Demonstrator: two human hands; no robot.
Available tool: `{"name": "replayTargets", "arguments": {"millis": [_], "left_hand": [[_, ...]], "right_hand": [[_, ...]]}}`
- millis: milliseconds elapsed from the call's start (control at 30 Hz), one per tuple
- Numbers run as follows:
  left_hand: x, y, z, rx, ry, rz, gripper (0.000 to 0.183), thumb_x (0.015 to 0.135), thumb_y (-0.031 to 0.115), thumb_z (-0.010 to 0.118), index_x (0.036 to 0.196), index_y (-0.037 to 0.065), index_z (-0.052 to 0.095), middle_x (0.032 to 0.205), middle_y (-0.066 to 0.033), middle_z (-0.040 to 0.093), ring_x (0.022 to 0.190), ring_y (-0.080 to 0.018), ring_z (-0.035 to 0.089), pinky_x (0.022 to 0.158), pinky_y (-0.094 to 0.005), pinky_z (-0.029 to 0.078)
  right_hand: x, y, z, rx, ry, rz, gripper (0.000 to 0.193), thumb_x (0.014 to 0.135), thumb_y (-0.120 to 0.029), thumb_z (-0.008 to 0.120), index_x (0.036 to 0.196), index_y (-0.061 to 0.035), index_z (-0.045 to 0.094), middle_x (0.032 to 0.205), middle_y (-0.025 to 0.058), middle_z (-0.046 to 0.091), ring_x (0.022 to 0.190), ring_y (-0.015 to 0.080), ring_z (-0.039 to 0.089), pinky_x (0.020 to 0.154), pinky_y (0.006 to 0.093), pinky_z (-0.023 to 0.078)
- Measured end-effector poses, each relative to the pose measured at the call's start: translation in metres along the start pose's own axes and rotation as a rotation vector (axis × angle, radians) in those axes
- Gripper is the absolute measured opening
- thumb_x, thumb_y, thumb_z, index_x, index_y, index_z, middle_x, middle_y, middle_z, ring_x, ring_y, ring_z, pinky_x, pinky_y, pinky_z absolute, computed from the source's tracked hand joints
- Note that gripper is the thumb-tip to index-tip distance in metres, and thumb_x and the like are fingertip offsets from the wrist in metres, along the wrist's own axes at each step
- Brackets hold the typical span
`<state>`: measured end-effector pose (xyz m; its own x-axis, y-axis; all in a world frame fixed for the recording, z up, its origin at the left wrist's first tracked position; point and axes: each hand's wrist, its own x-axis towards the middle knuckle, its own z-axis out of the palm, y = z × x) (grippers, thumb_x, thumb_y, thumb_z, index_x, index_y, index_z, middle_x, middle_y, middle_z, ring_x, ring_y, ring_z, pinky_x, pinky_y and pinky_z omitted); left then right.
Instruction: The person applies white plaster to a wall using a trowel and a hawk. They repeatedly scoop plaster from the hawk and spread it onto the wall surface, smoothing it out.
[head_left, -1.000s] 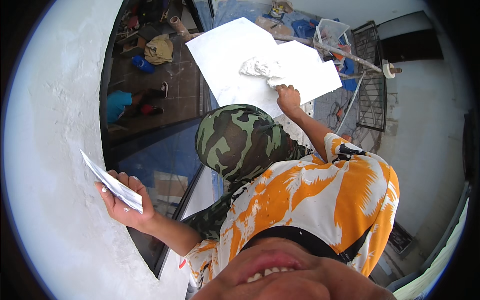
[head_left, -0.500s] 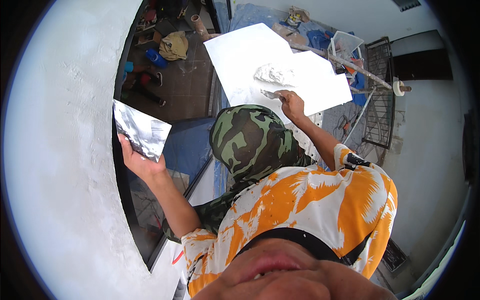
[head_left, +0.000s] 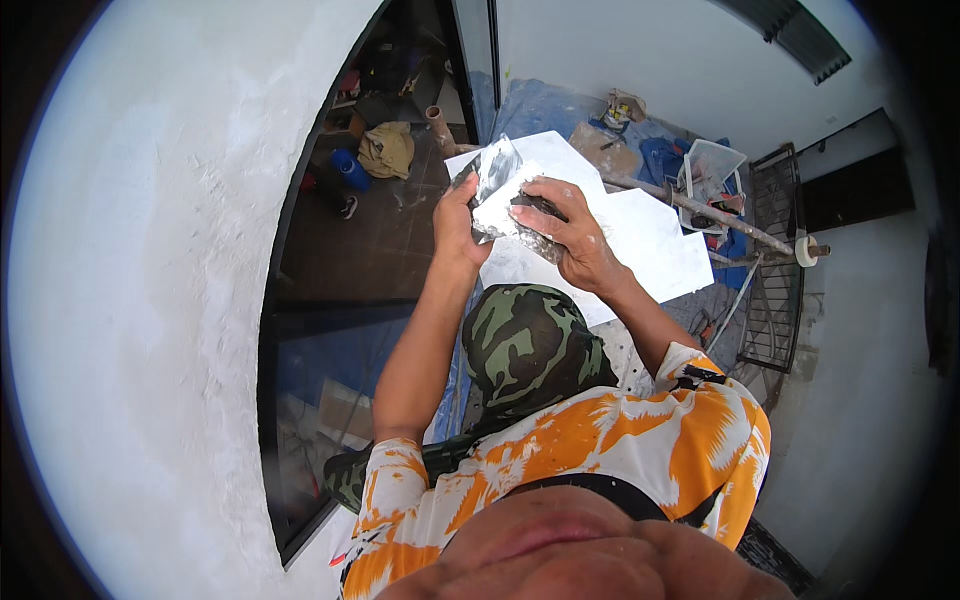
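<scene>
— What fills the frame?

— The curved white plastered wall (head_left: pixel 130 300) takes the whole left side; right of it is a dark window opening (head_left: pixel 330 330), and at upper centre a white board (head_left: pixel 640 240) lies below me. My camouflage hood (head_left: pixel 530 345) sits mid-frame.

— And your hands?

— Both meet at upper centre. My left hand (head_left: pixel 458 225) grips the flat metal trowel (head_left: pixel 492 178) by its edge; my right hand (head_left: pixel 565 235) is clamped over a smaller dark-handled tool (head_left: pixel 535 208) pressed against it.

— What could go wrong?

— I judge wet plaster could slide off the tilted blade, or the trowel could slip and drop.

— What changed?

— Half a second ago my hands were apart, the left holding the trowel out by the wall, the right down at the board.
</scene>
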<state>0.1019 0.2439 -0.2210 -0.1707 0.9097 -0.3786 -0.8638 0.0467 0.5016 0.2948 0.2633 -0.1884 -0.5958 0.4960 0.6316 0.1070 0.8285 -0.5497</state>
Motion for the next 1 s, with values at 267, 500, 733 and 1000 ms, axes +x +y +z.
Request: {"name": "replayTargets", "arguments": {"millis": [267, 500, 733, 1000], "left_hand": [[-0.013, -0.001, 0.007, 0.019, -0.003, 0.029, 0.028, 0.101, 0.009, 0.050, 0.125, -0.004, 0.057, 0.115, -0.0158, 0.068, 0.100, -0.0251, 0.069, 0.087, -0.0391, 0.057], [-0.011, 0.006, 0.006, 0.265, -0.052, 0.024, 0.031, 0.099, 0.007, 0.049, 0.127, -0.005, 0.055, 0.115, -0.0160, 0.067, 0.101, -0.0254, 0.068, 0.090, -0.0391, 0.056], [-0.007, 0.004, 0.012, 0.191, 0.158, 0.149, 0.029, 0.098, 0.005, 0.050, 0.124, -0.006, 0.056, 0.113, -0.0167, 0.067, 0.101, -0.0258, 0.068, 0.089, -0.0396, 0.055], [-0.019, 0.017, 0.014, -0.050, 0.350, 0.219, 0.029, 0.101, 0.012, 0.049, 0.124, -0.003, 0.058, 0.115, -0.0149, 0.067, 0.104, -0.0259, 0.068, 0.090, -0.0406, 0.056]], "right_hand": [[-0.021, 0.024, -0.040, -0.266, -0.087, 0.110, 0.054, 0.082, 0.007, 0.061, 0.129, -0.0204, 0.067, 0.124, 0.0132, 0.060, 0.113, 0.0355, 0.057, 0.095, 0.0439, 0.048], [-0.001, 0.050, -0.050, 0.011, -0.170, 0.301, 0.043, 0.090, -0.004, 0.065, 0.130, -0.0191, 0.066, 0.127, 0.0115, 0.063, 0.117, 0.0312, 0.058, 0.098, 0.0401, 0.048], [0.014, 0.022, -0.047, 0.318, -0.239, 0.319, 0.049, 0.091, -0.002, 0.062, 0.137, -0.0201, 0.062, 0.136, 0.0108, 0.057, 0.127, 0.0295, 0.053, 0.108, 0.0396, 0.043], [-0.006, 0.040, -0.037, -0.175, -0.131, 0.215, 0.047, 0.092, 0.000, 0.059, 0.135, -0.0180, 0.063, 0.124, 0.0080, 0.064, 0.113, 0.0279, 0.058, 0.098, 0.0379, 0.047]]}}
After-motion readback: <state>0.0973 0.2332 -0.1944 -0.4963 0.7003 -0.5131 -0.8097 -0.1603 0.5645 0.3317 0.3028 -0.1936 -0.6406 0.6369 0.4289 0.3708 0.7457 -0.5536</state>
